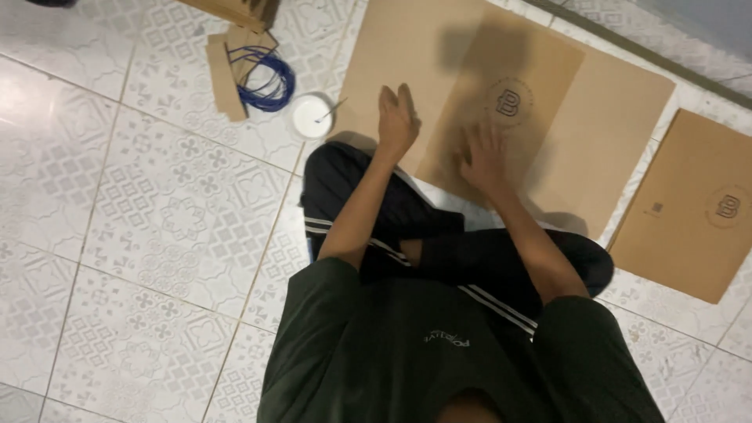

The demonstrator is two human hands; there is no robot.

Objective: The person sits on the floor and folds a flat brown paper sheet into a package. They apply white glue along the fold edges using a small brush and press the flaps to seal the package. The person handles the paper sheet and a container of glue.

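Brown kraft paper fills the upper middle of the frame — a flat paper bag (501,110) with a round printed emblem lies on a larger plain cardboard sheet (619,133), both matte and smooth, with sharp straight edges. A second flat bag (689,211) of the same brown paper lies at the right edge of the frame, just beside the sheet. All of it rests on a glossy white tiled floor (141,211) with a pale grey embossed pattern and thin grout lines.

At the upper left, a coil of blue cord (262,78) lies against narrow strips of brown card (223,74). Just right of it stands a small round white pot (312,116) with a thin stick leaning out of it.

The person sits cross-legged in a dark green shirt and black trousers with white side stripes. The left hand (397,121) is open, fingers straight and held together, raised edge-on at the bag's left edge; I cannot tell whether it touches the paper. The right hand (486,160) is open too — fingers spread, palm down on the lower part of the bag, somewhat blurred. Both forearms reach forward over the knees.
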